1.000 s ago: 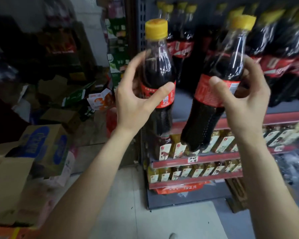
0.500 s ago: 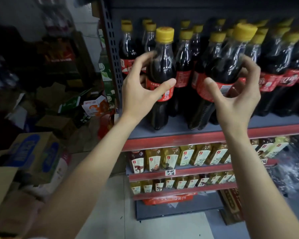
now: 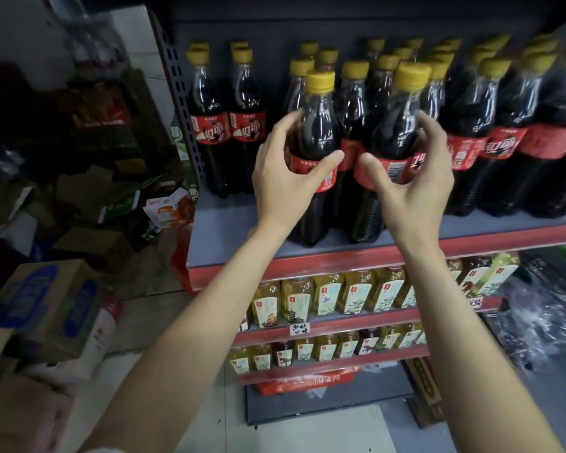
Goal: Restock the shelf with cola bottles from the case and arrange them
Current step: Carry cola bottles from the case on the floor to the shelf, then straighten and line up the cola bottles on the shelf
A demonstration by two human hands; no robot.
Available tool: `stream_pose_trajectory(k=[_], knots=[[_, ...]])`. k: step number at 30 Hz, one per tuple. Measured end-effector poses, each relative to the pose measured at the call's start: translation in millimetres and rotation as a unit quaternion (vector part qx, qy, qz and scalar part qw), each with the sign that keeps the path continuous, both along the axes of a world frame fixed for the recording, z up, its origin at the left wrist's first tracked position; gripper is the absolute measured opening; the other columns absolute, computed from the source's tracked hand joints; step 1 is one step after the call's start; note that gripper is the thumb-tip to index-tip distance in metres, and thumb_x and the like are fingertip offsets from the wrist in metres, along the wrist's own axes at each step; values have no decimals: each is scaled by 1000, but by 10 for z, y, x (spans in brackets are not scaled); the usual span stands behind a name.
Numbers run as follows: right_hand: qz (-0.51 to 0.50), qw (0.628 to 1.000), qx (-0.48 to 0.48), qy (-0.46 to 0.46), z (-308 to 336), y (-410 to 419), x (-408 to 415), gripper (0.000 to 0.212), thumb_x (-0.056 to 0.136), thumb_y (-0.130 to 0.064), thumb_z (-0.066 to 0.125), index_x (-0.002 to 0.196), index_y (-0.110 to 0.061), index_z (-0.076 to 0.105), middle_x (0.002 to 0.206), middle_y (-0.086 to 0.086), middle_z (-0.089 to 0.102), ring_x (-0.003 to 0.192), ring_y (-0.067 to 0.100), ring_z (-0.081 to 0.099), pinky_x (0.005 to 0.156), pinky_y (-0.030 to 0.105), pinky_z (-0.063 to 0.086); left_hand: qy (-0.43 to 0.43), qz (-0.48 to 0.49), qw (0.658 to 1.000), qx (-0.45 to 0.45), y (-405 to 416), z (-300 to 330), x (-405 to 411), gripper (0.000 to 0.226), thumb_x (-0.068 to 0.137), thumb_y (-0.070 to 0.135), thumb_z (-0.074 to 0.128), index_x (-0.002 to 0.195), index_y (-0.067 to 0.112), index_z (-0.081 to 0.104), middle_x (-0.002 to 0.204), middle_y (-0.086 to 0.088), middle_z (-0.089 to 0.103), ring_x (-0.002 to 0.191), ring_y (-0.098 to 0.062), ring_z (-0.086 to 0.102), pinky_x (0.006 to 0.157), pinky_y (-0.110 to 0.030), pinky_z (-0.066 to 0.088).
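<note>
Both bottles have come down from mid-air and now stand at the front edge of the grey shelf [image 3: 229, 233]. From the head view, the left hand [image 3: 285, 178] clasps the left cola bottle [image 3: 317, 138], the right hand [image 3: 412, 184] the right cola bottle [image 3: 396, 138] (yellow caps, red labels, dark fill), so placement looks nearly done.

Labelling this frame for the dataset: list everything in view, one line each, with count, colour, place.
held cola bottles: two, dark, yellow caps, red labels, at the shelf's front edge
stocked cola bottles: many, same colours, rows behind and beside them
shelf: one, grey top, red edge
tea bottles: many, yellow and dark, two lower shelves
cardboard boxes: several, brown, one printed blue, floor at left
left hand: grip round the left held bottle
right hand: grip round the right held bottle
</note>
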State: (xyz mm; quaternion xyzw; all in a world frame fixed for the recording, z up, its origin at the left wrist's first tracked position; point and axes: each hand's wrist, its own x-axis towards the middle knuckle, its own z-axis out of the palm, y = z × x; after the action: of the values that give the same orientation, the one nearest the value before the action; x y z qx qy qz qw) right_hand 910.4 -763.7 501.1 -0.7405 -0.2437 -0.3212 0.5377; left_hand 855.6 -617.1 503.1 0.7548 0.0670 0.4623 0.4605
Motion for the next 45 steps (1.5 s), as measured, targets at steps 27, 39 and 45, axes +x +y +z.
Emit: stream_pose_trajectory(k=[27, 39, 45], knots=[[86, 985, -74, -131, -230, 346, -438, 23, 91, -10, 60, 112, 0, 62, 108, 16, 59, 101, 29, 55, 92, 27, 41, -25, 89, 994, 57, 524, -204, -1061, 28, 92, 5, 58, 118, 13, 54, 102, 10, 63, 100, -4, 60, 91, -19, 46], [-80, 988, -104, -78, -321, 751, -368, 76, 82, -30, 74, 142, -24, 28, 136, 21, 39, 122, 33, 44, 79, 44, 55, 153, -155, 974, 56, 937, -196, -3, 93, 84, 18, 73, 149, 30, 8, 155, -5, 23, 133, -18, 41, 102, -27, 40], [-122, 980, -149, -46, -308, 813, -382, 92, 74, -32, 80, 144, -28, 21, 134, 17, 42, 116, 33, 49, 58, 39, 56, 123, -240, 962, 45, 919, -229, 338, 95, 83, 9, 71, 150, 25, 6, 146, 3, 33, 131, -8, 40, 109, -27, 38]])
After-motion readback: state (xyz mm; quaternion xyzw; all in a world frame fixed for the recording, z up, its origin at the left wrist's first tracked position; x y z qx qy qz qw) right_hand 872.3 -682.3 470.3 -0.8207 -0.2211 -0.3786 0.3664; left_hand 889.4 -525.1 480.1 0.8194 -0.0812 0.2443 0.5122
